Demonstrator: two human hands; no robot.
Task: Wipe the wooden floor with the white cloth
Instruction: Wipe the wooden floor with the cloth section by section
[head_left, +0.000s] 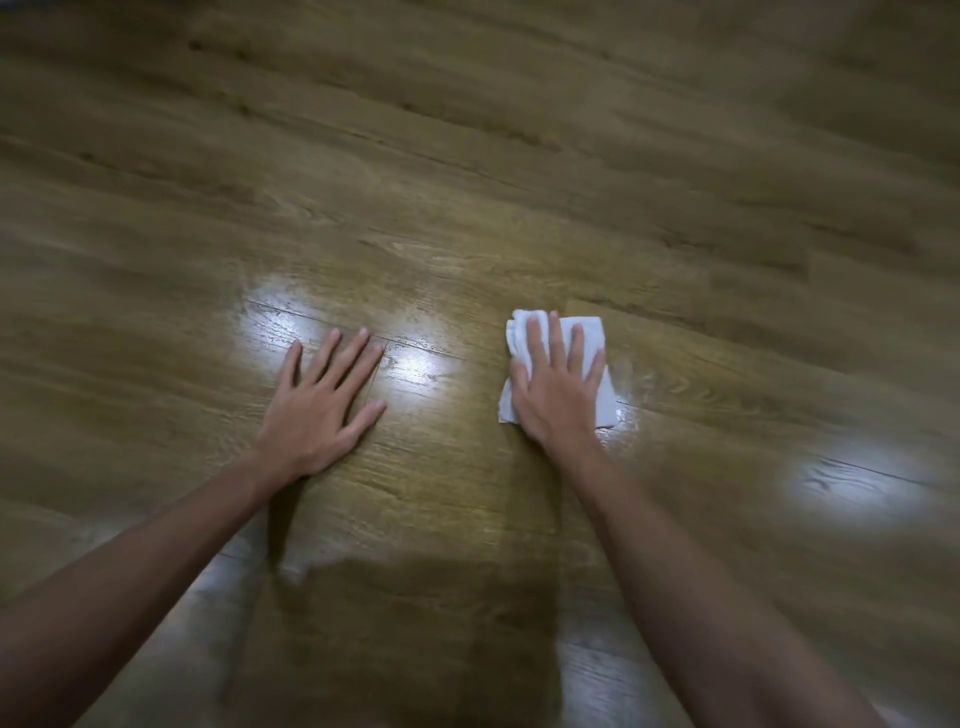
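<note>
Wiping the wooden floor (467, 182).
My right hand (558, 392), fingers spread, presses the white cloth (589, 332); I should push flat. Left of the cloth, my left hand (322, 400) spreads too.

no readable text, labels or signs

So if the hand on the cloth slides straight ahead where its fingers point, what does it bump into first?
Nothing, as far as the picture shows. The right hand lies flat on the white cloth, and ahead is only bare wooden floor, though the far part is blurry.
</note>
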